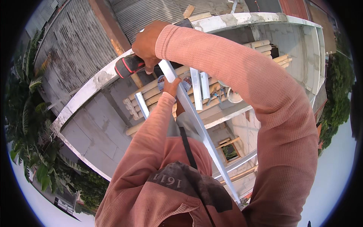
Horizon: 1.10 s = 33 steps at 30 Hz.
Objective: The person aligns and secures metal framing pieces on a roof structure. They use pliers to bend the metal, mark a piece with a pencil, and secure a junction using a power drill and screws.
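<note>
My right hand is wrapped round the grip of a black and red cordless drill, its base pointing left, at the top of a light wall. My forearm and hand hide most of the drill's body and its tip. Lower down, my left hand closes round a long silvery metal channel. This channel slants from just under my right hand down past my right side. Behind my left hand sits a clear tub with small pieces in it, partly covered by the channel.
Bamboo poles form a platform below. On it lie shorter metal channels, a white bucket and blue-handled tools. A curved white-topped wall bounds the far side, with corrugated roofing beyond. An opening drops to a lower level.
</note>
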Tool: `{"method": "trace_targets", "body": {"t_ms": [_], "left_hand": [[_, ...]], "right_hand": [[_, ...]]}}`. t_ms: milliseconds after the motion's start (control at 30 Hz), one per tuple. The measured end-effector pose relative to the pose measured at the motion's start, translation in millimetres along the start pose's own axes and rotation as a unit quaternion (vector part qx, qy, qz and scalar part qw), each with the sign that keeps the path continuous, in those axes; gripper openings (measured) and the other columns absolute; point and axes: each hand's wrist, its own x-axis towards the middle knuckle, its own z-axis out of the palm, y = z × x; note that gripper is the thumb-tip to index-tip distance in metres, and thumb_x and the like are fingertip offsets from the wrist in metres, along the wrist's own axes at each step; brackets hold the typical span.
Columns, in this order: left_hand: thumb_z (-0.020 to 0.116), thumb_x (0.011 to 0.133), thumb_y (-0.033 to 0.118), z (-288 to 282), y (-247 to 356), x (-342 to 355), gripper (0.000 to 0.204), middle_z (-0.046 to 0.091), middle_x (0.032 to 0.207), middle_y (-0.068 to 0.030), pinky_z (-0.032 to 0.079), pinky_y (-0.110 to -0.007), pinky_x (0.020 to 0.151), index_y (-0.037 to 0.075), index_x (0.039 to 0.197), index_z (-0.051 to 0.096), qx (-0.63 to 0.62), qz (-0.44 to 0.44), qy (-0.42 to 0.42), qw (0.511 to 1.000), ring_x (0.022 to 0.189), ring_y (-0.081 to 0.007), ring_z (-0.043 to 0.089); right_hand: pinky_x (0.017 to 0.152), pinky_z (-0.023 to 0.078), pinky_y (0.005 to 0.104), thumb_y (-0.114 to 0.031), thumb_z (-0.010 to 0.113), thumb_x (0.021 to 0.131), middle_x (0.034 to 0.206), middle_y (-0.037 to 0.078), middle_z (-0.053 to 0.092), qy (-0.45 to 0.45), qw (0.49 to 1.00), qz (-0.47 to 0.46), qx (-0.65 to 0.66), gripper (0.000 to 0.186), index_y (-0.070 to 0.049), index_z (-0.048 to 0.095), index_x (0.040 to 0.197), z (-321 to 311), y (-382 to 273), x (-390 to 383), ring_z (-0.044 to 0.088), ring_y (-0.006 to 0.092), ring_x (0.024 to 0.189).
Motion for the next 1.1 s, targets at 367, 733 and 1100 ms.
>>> {"method": "trace_targets", "body": {"t_ms": [367, 733, 1100], "left_hand": [[0.073, 0.073, 0.026, 21, 20, -13, 0.061, 0.056, 0.101, -0.0148, 0.051, -0.038, 0.073, -0.001, 0.121, 0.047, 0.023, -0.005, 0.049, 0.999, 0.086, -0.0264, 0.059], [0.074, 0.077, 0.023, 14, 25, -10, 0.064, 0.06, 0.106, -0.0155, 0.052, -0.038, 0.081, -0.002, 0.127, 0.043, 0.014, -0.034, 0.02, 0.999, 0.092, -0.0263, 0.061], [0.075, 0.076, 0.026, 10, 6, -1, 0.071, 0.061, 0.113, -0.018, 0.051, -0.038, 0.088, -0.004, 0.131, 0.043, 0.03, -0.034, 0.019, 0.999, 0.099, -0.0282, 0.061]], "right_hand": [[0.077, 0.06, 0.0446, -0.024, 0.072, 0.08, 0.095, 0.011, 0.076, 0.072, 0.997, 0.007, -0.003, 0.025, -0.011, 0.075, 0.101, 4, 14, -5, 0.074, 0.0298, 0.088], [0.066, 0.058, 0.0423, -0.013, 0.06, 0.084, 0.083, 0.015, 0.074, -0.002, 0.998, 0.061, 0.015, 0.022, -0.004, 0.073, 0.1, 15, 14, 11, 0.073, 0.0284, 0.075], [0.075, 0.059, 0.0437, -0.014, 0.06, 0.085, 0.093, 0.019, 0.074, 0.03, 0.992, 0.068, 0.105, 0.026, -0.002, 0.073, 0.104, 15, 11, -1, 0.074, 0.0324, 0.083]]}}
